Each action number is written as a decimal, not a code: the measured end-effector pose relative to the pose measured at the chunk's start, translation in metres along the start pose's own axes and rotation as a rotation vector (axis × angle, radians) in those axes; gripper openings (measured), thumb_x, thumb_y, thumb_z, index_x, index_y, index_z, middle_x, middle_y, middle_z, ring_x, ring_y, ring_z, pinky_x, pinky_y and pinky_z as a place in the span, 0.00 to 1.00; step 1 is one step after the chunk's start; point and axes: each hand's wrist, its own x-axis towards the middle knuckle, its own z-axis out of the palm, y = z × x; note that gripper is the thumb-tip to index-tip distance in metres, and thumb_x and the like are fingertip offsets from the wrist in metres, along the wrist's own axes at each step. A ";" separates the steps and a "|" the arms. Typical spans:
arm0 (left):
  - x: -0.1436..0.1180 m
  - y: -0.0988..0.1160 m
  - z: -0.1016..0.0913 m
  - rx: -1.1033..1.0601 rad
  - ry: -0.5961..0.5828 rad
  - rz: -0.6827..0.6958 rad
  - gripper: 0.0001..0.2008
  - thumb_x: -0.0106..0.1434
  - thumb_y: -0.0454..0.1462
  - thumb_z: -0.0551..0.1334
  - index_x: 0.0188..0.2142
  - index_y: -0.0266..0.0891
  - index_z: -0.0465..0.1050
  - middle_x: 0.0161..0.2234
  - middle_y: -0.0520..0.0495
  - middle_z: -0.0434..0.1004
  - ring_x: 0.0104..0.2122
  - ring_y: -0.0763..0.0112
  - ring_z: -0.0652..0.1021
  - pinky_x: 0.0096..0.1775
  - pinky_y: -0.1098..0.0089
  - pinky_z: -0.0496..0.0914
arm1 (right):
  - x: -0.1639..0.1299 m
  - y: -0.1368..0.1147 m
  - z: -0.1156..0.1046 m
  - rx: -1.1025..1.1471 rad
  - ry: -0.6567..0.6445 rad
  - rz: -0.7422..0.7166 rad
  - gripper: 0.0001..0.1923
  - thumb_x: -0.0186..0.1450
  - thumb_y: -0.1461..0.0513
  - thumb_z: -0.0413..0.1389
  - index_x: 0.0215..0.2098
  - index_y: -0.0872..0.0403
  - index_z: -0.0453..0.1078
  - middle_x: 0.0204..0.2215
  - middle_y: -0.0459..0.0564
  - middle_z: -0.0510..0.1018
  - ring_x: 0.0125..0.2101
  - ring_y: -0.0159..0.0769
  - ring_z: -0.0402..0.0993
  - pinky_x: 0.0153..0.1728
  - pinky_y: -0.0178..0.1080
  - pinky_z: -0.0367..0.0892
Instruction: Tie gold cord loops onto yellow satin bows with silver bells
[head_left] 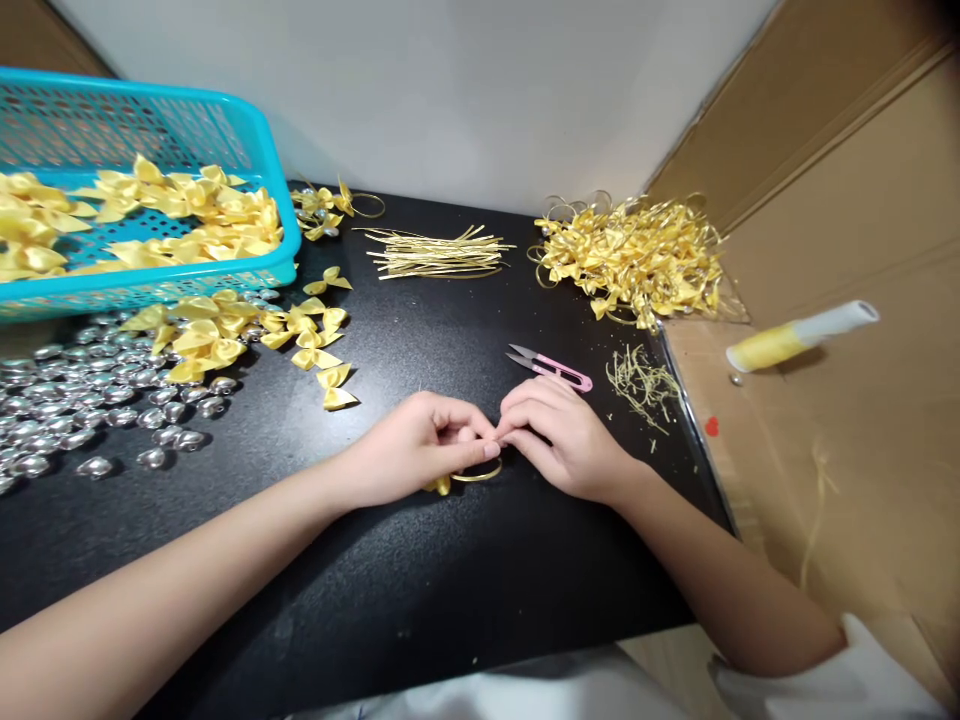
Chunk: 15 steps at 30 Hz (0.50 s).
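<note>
At the centre of the frame, slightly low, the left hand and the right hand meet fingertip to fingertip on the black table. The left hand's grip is clenched on a small yellow bow, a bit of which pokes out beneath its fingers, and a thin gold loop curves out from under the same hand toward the right one. The right hand's fingers are pinched together where the two hands touch, apparently grasping the end of that gold loop, though the exact hold is hidden by the fingers. Just beyond the right hand lie pink thread snips, blades pointing to the left, and to their right a scatter of gold trimmings. In the upper middle of the frame lies a bundle of cut gold cords, and to its right a heap of finished bows with loops. In the upper left a turquoise basket holds plain yellow bows, with more loose bows spilled on the table in front of it. At the left edge lies a spread of silver beads. On the cardboard at the right rests a spool of yellow thread.
</note>
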 end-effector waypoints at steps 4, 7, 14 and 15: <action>-0.002 -0.006 0.008 0.122 0.103 0.066 0.10 0.61 0.41 0.64 0.31 0.35 0.75 0.24 0.52 0.72 0.24 0.77 0.69 0.27 0.76 0.63 | -0.003 -0.003 0.005 -0.015 0.115 0.045 0.06 0.69 0.68 0.50 0.34 0.54 0.66 0.33 0.50 0.74 0.36 0.35 0.70 0.40 0.40 0.63; -0.003 -0.010 0.014 0.189 0.186 0.113 0.07 0.61 0.39 0.64 0.33 0.36 0.75 0.24 0.54 0.71 0.23 0.78 0.67 0.27 0.76 0.62 | -0.005 -0.008 0.012 -0.063 0.195 0.068 0.05 0.68 0.68 0.50 0.35 0.53 0.65 0.33 0.49 0.74 0.36 0.36 0.70 0.40 0.41 0.63; -0.005 -0.014 0.019 -0.062 0.311 0.174 0.13 0.58 0.36 0.68 0.35 0.39 0.64 0.25 0.57 0.70 0.23 0.80 0.69 0.27 0.78 0.64 | -0.007 -0.008 0.028 -0.257 0.300 0.176 0.06 0.69 0.67 0.48 0.34 0.53 0.64 0.33 0.49 0.74 0.36 0.36 0.70 0.40 0.41 0.62; -0.005 -0.013 0.018 -0.134 0.338 0.174 0.13 0.57 0.36 0.68 0.34 0.40 0.63 0.25 0.58 0.71 0.23 0.81 0.69 0.27 0.78 0.64 | -0.008 -0.008 0.028 -0.299 0.273 0.171 0.07 0.69 0.67 0.48 0.33 0.54 0.65 0.33 0.49 0.75 0.36 0.36 0.69 0.40 0.41 0.60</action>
